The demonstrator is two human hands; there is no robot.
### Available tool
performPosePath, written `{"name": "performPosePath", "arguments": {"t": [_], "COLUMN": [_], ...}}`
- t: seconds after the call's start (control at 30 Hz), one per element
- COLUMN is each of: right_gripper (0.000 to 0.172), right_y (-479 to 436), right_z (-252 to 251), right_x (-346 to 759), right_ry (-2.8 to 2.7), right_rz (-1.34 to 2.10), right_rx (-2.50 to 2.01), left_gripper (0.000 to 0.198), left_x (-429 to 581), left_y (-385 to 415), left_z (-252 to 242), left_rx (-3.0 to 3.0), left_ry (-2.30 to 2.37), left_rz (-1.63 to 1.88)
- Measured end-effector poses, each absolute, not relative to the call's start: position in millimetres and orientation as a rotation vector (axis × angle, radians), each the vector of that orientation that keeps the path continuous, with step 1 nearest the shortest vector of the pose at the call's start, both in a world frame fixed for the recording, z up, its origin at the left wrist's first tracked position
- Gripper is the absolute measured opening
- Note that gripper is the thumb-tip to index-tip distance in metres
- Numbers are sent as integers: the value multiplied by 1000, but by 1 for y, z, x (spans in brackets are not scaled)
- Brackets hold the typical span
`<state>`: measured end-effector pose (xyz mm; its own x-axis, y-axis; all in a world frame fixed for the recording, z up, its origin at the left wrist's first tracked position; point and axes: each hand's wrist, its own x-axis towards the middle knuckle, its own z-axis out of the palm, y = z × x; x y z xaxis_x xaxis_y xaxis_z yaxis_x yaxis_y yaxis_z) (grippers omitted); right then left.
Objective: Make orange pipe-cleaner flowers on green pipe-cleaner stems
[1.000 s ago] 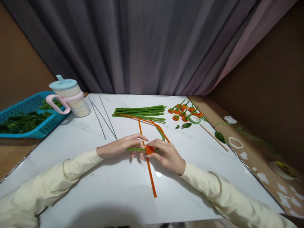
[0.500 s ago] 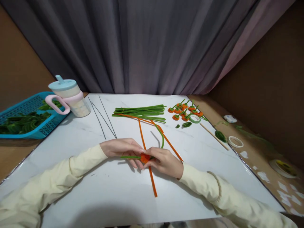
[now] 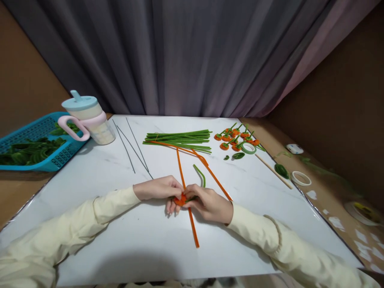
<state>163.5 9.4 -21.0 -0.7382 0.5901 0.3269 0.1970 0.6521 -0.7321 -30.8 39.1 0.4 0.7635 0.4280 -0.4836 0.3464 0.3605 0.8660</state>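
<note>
Between my two hands is a small orange pipe-cleaner flower (image 3: 180,199), partly covered by fingers. My left hand (image 3: 162,190) is closed on its left side, thumb and fingers pinching it. My right hand (image 3: 208,202) grips it from the right with bent fingers. A green pipe cleaner (image 3: 200,174) curves up from beside my right hand. Beneath the hands runs an orange pipe cleaner (image 3: 193,228) lying on the white table. A second orange pipe cleaner (image 3: 217,180) slants past my right wrist.
A bundle of green pipe cleaners (image 3: 180,138) lies at the back. Finished orange flowers (image 3: 236,147) and green tape (image 3: 249,148) are at back right, near a wooden stick (image 3: 273,172). Thin wires (image 3: 123,148), a lidded cup (image 3: 100,130) and a blue basket (image 3: 60,160) are on the left.
My left fingers have curled from outstretched to pinching the flower. The green piece that stuck out leftward is now mostly hidden by my left hand. The view has shifted slightly.
</note>
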Motion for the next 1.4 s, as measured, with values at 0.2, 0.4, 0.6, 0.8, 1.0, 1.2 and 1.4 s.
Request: {"name": "performPosePath", "arguments": {"t": [0.2, 0.4, 0.6, 0.8, 1.0, 1.2, 1.4], "right_gripper": [15, 27, 30, 29, 18, 24, 30], "right_y": [9, 10, 9, 8, 8, 5, 3], "right_z": [-20, -21, -21, -24, -26, -23, -24], "right_x": [163, 162, 160, 160, 160, 158, 156], "right_ry": [-2403, -2423, -2444, -2416, -2312, -2404, -2385], "right_rz": [810, 663, 643, 657, 732, 585, 644], "right_rx": [-546, -505, -475, -503, -651, -631, -615], "left_gripper": [14, 14, 15, 23, 18, 16, 19], "left_x": [-28, -26, -25, -22, -23, -26, -26], "left_y": [29, 26, 26, 25, 25, 24, 25], "left_z": [3, 8, 13, 10, 13, 13, 11], "left_rx": [1397, 1522, 1536, 1613, 1539, 1664, 1676], "left_ry": [891, 933, 967, 1105, 1051, 1034, 1083], "left_rz": [48, 21, -40, 31, 79, 34, 60]}}
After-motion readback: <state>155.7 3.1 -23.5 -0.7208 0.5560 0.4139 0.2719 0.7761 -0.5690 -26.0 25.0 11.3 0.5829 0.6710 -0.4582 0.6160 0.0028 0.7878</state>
